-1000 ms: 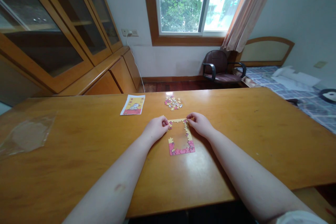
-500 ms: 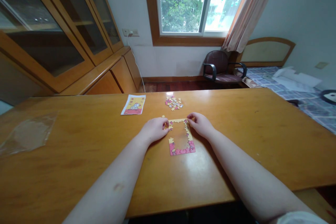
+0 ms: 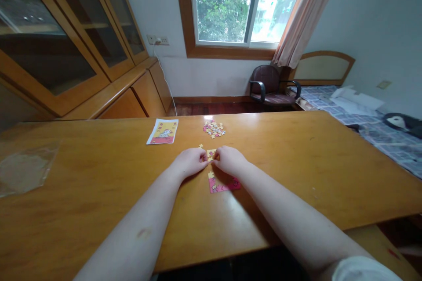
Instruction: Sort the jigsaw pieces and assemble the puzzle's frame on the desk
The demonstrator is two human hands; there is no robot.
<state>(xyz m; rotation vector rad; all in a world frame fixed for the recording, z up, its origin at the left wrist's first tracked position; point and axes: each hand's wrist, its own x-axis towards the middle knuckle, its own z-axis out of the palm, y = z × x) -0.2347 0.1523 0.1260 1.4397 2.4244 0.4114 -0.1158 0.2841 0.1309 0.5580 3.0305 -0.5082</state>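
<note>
A small yellow and pink jigsaw puzzle frame (image 3: 221, 184) lies on the wooden table (image 3: 99, 184) in front of me. My left hand (image 3: 189, 161) and my right hand (image 3: 228, 160) meet at its top left corner, fingers curled and pinched on the pieces there. My right hand covers most of the frame's top and right side. One loose yellow piece (image 3: 200, 145) lies just beyond my left hand. A pile of loose puzzle pieces (image 3: 214, 128) sits farther back. A picture card (image 3: 162, 131) showing a white cartoon figure lies to the left of the pile.
A clear plastic bag (image 3: 24, 169) lies at the table's left end. Wooden cabinets with glass doors (image 3: 62, 39) stand along the left wall. Beyond the table are a dark armchair (image 3: 268, 85), a window and a bed (image 3: 372, 118) at the right.
My right hand has moved left across the top of the puzzle frame to meet my left hand at the top left corner. The view has shifted slightly.
</note>
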